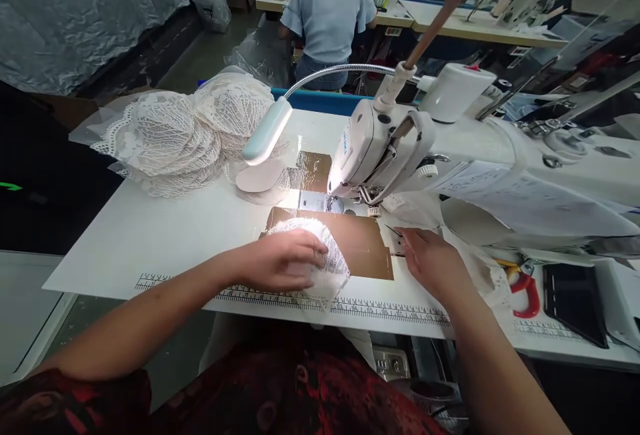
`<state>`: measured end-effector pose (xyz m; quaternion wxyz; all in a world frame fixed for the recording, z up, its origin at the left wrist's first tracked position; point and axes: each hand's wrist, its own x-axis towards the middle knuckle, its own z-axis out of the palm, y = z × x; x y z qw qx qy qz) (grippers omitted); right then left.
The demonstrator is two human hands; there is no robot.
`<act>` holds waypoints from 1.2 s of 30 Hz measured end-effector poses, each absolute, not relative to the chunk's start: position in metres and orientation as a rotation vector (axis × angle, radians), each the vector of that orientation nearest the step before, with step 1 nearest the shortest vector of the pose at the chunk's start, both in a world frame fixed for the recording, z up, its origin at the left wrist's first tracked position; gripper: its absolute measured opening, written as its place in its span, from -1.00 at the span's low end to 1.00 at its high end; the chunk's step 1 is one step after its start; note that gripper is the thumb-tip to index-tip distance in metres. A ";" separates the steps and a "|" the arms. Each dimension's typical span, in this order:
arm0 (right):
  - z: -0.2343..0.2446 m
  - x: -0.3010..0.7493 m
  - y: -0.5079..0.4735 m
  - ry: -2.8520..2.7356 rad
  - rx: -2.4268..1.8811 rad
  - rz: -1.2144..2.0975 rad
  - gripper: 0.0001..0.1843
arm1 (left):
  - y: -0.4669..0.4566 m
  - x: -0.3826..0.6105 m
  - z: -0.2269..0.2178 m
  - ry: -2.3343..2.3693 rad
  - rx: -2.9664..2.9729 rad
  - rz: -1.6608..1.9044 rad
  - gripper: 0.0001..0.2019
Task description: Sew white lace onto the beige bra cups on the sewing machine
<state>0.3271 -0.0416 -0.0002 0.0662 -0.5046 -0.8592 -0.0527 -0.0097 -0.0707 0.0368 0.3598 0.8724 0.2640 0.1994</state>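
Observation:
My left hand [286,260] is closed over a white lace bra cup [336,258], its fingers curled on the fabric. The cup lies on a brown sheet [367,242] taped to the sewing table, in front of the machine's needle area. To the right, the fingers of my right hand [433,262] are closed on a thin pointed metal tool [394,230], with only its tip showing. Whether it is snips or tweezers I cannot tell. Behind the sheet stands the white sewing machine [357,145], its lamp [267,132] lighting the needle plate [315,202].
Stacked lace cups [165,135] fill the table's back left. A pale cup piece [260,176] lies beside the needle plate. Red-handled scissors [527,298] and a black tray [575,302] are at the right. A ruler strip [390,310] runs along the front edge. A person [333,12] sits ahead.

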 end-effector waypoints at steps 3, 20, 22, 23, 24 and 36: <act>0.004 0.313 -0.049 -2.483 -1.454 0.062 -0.60 | -0.049 -0.014 0.036 0.929 2.149 0.664 -0.57; 0.012 0.236 -0.028 -2.070 -1.152 1.369 -0.67 | -0.028 -0.002 0.010 0.898 1.267 0.478 -0.69; 0.009 0.234 -0.028 -2.038 -1.114 1.455 -0.70 | -0.029 0.000 0.009 0.876 1.244 0.497 -0.70; 0.009 0.233 -0.028 -2.022 -1.097 1.489 -0.70 | -0.029 0.001 0.008 0.860 1.241 0.508 -0.71; 0.008 0.232 -0.028 -2.011 -1.083 1.508 -0.70 | -0.029 0.002 0.007 0.846 1.243 0.513 -0.73; 0.006 0.220 -0.034 -1.957 -1.075 1.282 -0.84 | -0.025 0.003 0.003 0.831 1.311 0.453 -0.73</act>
